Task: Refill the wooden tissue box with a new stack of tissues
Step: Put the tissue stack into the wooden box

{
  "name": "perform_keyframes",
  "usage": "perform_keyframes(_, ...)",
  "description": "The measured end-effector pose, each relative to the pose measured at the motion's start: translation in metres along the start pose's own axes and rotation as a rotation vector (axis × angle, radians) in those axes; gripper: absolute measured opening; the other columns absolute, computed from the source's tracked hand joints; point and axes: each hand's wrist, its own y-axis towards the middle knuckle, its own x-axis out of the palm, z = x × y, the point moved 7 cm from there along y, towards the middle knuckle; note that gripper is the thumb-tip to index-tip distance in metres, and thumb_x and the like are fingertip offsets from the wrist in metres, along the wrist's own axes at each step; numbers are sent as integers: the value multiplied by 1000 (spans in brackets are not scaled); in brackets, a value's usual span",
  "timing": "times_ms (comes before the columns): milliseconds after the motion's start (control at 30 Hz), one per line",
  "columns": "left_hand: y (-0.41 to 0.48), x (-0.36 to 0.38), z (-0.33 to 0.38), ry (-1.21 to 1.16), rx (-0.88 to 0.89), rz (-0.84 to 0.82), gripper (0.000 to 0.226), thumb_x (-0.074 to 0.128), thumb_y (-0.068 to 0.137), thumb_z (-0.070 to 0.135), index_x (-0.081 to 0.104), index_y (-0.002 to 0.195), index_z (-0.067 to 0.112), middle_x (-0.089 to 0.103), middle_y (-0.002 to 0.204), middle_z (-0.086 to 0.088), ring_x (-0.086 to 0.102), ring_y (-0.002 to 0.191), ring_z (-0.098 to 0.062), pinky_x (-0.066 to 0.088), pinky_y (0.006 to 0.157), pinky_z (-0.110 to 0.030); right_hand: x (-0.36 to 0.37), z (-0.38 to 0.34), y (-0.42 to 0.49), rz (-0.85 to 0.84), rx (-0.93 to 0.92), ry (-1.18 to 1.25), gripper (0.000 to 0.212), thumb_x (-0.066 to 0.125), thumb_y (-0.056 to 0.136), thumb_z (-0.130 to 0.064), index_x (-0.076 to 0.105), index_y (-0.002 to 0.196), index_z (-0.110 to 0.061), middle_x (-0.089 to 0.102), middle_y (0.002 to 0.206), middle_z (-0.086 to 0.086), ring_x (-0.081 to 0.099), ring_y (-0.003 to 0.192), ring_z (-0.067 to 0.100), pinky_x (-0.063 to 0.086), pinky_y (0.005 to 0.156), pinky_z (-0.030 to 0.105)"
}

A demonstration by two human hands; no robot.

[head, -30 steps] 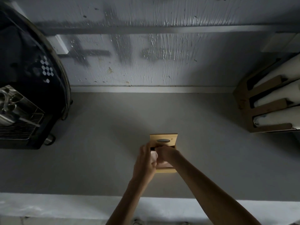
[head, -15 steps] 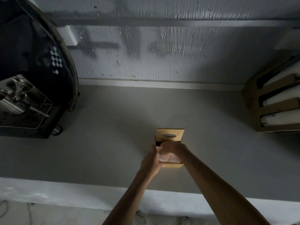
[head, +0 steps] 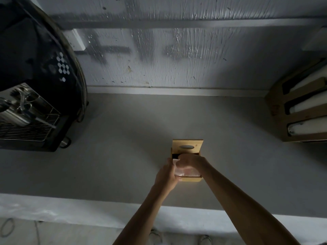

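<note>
The wooden tissue box (head: 190,179) sits directly under our hands, its long axis running straight away from us. Its lid (head: 196,145), with the oval slot, lies just beyond the fingers over the far end, leaving the near part uncovered. The stack of tissues (head: 188,172), pale and seemingly in a clear wrapper, lies in that uncovered part along the same axis.

Our left hand (head: 167,175) comes in from the near left and curls against the left edge of the stack. Our right hand (head: 190,160) reaches across from the right and closes over the stack's far end, just short of the lid. The right hand is the nearer to the dark gap under the lid, so we judge that it must tuck the far end in while the left steadies the side.

The tabletop (head: 123,147) is plain grey and dimly lit. Well to the left of our hands stands a black coffee machine (head: 31,106). Well to the right is a cardboard box (head: 276,110) of white rolls, and a scuffed wall (head: 177,55) rises beyond.
</note>
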Motion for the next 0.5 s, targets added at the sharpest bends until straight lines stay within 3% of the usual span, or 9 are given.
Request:
perform_keyframes(167, -1, 0, 0, -31, 12, 6, 67, 77, 81, 19, 41, 138, 22, 64, 126, -4, 64, 111, -25, 52, 89, -32, 0, 0, -5, 16, -73, -61, 21, 53, 85, -25, 61, 101, -14, 64, 100, 4, 58, 86, 20, 45, 70, 30)
perform_keyframes(267, -2, 1, -1, -57, -7, -7, 64, 77, 82, 18, 41, 135, 22, 64, 125, -7, 65, 108, -29, 55, 89, -39, -2, 3, -7, 63, -118, -74, 32, 54, 84, -17, 60, 116, -13, 65, 105, 4, 57, 86, 19, 48, 73, 28)
perform_keyframes(400, -3, 4, -2, -47, -48, -24, 78, 77, 83, 20, 28, 143, 13, 61, 130, -11, 62, 114, -31, 53, 95, -44, -6, 2, -10, 219, -192, -186, 32, 60, 87, -11, 62, 119, -8, 69, 111, 7, 65, 98, 22, 50, 77, 26)
perform_keyframes(500, -5, 4, 0, -66, -32, -50, 88, 78, 82, 19, 19, 148, 15, 57, 136, -9, 62, 116, -30, 53, 95, -44, -11, 1, -28, 437, -259, -261, 30, 61, 90, -13, 63, 119, -11, 70, 114, 5, 68, 102, 21, 53, 83, 29)
